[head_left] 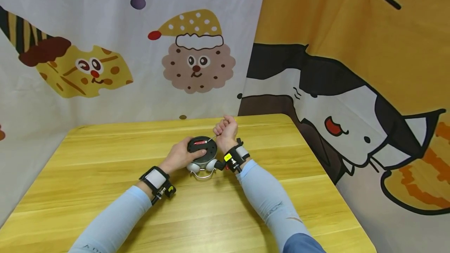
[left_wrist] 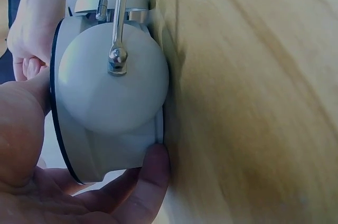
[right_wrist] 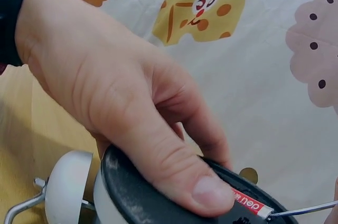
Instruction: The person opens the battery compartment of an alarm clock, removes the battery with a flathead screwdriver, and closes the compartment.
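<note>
A twin-bell alarm clock (head_left: 209, 152) with a black back and pale body lies back up on the table. My left hand (head_left: 178, 156) grips its left side; in the right wrist view the thumb (right_wrist: 211, 195) presses on the black back. Fingers (left_wrist: 153, 176) curl under the body in the left wrist view. A red-labelled battery (head_left: 201, 142) sits in the clock's back. My right hand (head_left: 226, 132), fingers curled, holds a thin metal rod (right_wrist: 306, 210) whose tip meets the battery's end. The rod's other end is hidden in the hand.
The wooden table (head_left: 147, 143) spreads out around the clock. A cartoon-printed curtain (head_left: 116, 108) hangs behind it and along the right side. The clock's wire handle (head_left: 202, 176) and white bells (head_left: 193, 167) point toward me.
</note>
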Demonstrator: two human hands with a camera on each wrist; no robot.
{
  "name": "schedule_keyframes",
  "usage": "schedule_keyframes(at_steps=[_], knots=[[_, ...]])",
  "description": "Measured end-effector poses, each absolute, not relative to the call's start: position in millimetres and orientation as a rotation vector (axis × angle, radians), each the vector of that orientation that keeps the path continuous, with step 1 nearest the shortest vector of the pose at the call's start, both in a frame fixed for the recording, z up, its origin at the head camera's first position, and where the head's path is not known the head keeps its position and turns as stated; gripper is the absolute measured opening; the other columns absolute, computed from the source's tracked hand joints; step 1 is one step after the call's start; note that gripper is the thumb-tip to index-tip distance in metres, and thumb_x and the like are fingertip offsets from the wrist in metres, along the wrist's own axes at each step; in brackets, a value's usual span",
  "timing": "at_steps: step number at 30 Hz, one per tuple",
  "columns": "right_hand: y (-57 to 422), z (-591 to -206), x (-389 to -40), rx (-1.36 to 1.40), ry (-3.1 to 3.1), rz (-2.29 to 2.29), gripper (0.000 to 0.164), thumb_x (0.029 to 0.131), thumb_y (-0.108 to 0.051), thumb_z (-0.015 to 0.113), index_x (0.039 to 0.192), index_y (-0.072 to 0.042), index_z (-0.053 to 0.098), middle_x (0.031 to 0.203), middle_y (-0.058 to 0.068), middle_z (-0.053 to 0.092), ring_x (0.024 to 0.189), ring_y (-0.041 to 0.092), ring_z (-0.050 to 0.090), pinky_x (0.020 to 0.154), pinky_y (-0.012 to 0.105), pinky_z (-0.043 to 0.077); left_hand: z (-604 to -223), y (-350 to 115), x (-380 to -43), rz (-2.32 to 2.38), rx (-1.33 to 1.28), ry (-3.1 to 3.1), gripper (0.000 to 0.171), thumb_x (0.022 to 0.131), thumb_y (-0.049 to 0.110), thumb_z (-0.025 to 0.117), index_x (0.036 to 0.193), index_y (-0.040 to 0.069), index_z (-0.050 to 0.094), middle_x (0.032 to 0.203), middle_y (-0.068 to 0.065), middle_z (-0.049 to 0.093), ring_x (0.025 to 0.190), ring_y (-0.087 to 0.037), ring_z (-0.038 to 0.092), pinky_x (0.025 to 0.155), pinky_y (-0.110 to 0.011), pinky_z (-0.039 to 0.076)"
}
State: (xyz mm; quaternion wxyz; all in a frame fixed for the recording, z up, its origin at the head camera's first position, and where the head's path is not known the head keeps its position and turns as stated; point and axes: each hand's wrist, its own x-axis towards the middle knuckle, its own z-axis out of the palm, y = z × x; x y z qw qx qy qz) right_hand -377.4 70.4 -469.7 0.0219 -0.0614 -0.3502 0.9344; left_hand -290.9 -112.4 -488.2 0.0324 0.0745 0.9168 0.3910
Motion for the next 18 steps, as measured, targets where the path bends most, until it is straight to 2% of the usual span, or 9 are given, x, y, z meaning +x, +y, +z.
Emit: schedule_keyframes(at_steps=[5, 7, 9, 12, 14, 18], knots=[[69.3, -466.6, -377.9, -0.19, -1.097, 2.884, 0.056, 0.105, -0.019, 0.052, 0.055, -0.025, 0.028, 0.051, -0.012, 0.025, 0.043, 0.005, 0.026, 0.049, 0.023, 0.022, -487.7, -112.2, -292.3, 1.189, 0.224, 2.818, 0.081, 0.102, 0.055, 0.08, 0.157, 0.0, 0.056, 0.145, -0.028, 0.072, 0.131, -0.043, 0.073, 0.11, -0.058, 0.06], [68.8, -465.7, -377.5, -0.19, -1.098, 2.884, 0.056, 0.106, -0.019, 0.052, 0.055, -0.026, 0.028, 0.051, -0.012, 0.026, 0.043, 0.005, 0.026, 0.049, 0.023, 0.022, -502.0, -116.1, -302.6, 1.179, 0.23, 2.828, 0.091, 0.098, 0.069, 0.078, 0.157, 0.003, 0.057, 0.145, -0.026, 0.073, 0.131, -0.042, 0.073, 0.11, -0.056, 0.06], [69.3, -465.7, -377.3, -0.194, -1.084, 2.889, 0.057, 0.106, -0.018, 0.052, 0.055, -0.026, 0.028, 0.05, -0.012, 0.026, 0.043, 0.005, 0.026, 0.049, 0.023, 0.022, -501.6, -116.0, -302.3, 1.175, 0.224, 2.824, 0.093, 0.098, 0.07, 0.078, 0.159, 0.003, 0.056, 0.147, -0.026, 0.072, 0.133, -0.043, 0.072, 0.111, -0.057, 0.06], [70.8, -466.0, -377.7, -0.195, -1.074, 2.894, 0.057, 0.106, -0.019, 0.052, 0.055, -0.026, 0.028, 0.05, -0.013, 0.026, 0.043, 0.005, 0.026, 0.049, 0.023, 0.022, -500.6, -115.3, -300.7, 1.171, 0.221, 2.829, 0.095, 0.098, 0.07, 0.077, 0.161, 0.002, 0.054, 0.149, -0.027, 0.071, 0.134, -0.043, 0.072, 0.112, -0.057, 0.06], [72.1, -466.6, -378.6, -0.192, -1.066, 2.898, 0.056, 0.106, -0.019, 0.052, 0.056, -0.026, 0.027, 0.05, -0.013, 0.027, 0.043, 0.005, 0.027, 0.049, 0.023, 0.022, -486.1, -111.4, -290.6, 1.175, 0.209, 2.813, 0.087, 0.103, 0.057, 0.078, 0.162, -0.001, 0.052, 0.152, -0.03, 0.068, 0.138, -0.045, 0.069, 0.115, -0.059, 0.057], [74.4, -468.4, -379.8, -0.189, -1.063, 2.899, 0.056, 0.105, -0.019, 0.052, 0.055, -0.026, 0.028, 0.05, -0.012, 0.027, 0.042, 0.005, 0.028, 0.049, 0.023, 0.022, -487.3, -111.4, -291.7, 1.184, 0.216, 2.806, 0.088, 0.103, 0.058, 0.078, 0.162, -0.001, 0.051, 0.152, -0.03, 0.068, 0.138, -0.046, 0.069, 0.115, -0.06, 0.057]])
